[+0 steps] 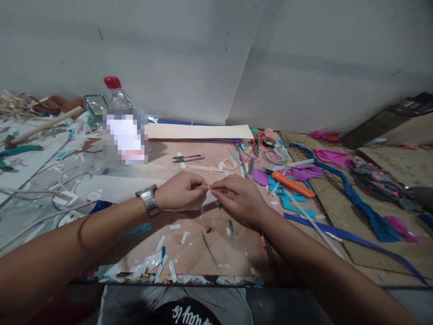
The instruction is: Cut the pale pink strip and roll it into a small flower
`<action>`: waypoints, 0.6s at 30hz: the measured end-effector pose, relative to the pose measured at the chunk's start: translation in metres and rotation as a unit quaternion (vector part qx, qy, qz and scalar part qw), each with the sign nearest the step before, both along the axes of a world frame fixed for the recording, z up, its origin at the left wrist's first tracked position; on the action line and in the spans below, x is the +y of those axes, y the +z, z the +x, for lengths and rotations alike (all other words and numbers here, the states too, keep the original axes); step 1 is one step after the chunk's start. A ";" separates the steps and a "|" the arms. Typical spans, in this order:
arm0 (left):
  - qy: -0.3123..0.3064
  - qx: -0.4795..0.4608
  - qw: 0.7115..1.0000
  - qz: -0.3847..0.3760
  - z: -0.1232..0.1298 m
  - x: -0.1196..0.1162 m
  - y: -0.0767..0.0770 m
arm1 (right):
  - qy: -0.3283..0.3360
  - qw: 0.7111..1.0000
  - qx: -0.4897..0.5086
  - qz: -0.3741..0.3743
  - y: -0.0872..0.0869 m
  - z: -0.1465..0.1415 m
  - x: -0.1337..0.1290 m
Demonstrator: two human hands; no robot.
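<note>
My left hand [181, 190], with a metal watch [148, 200] on its wrist, is closed in a pinch over the middle of the table. Its thumb and forefinger grip one end of a thin pale strand [204, 186]; whether that is thread or wire I cannot tell. Facing it, my right hand [238, 197] pinches the same strand between thumb and fingertips, so the hands nearly touch. Beyond them lie small pink-handled thread snips [189, 158] and a roll of cream tape [229, 164]. White paper [115, 189] lies partly behind my left wrist.
An orange utility knife [292, 184] lies among blue and purple scraps on the right, beside cardboard [358, 243] and a long blue strip [352, 194]. Cables [50, 198], a red-capped bottle [117, 92] and a blurred-out phone-like screen [125, 135] are on the left.
</note>
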State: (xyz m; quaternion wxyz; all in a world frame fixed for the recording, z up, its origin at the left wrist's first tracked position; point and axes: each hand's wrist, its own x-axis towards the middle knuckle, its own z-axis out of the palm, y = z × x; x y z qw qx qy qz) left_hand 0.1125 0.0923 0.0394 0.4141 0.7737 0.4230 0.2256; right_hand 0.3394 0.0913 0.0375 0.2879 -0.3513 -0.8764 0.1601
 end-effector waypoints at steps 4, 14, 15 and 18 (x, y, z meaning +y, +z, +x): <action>-0.008 -0.032 0.999 -0.036 0.000 0.002 0.001 | 0.007 1.000 0.004 0.011 0.000 0.000 -0.001; -0.019 -0.064 0.995 -0.077 0.000 0.002 0.005 | 0.064 0.996 0.003 0.070 0.001 0.001 0.002; -0.017 -0.061 0.996 -0.069 0.000 0.002 0.004 | 0.065 0.995 0.003 0.072 0.002 0.001 0.002; -0.003 -0.041 0.998 -0.049 0.001 0.002 0.001 | 0.051 0.996 -0.005 0.069 0.003 0.001 0.001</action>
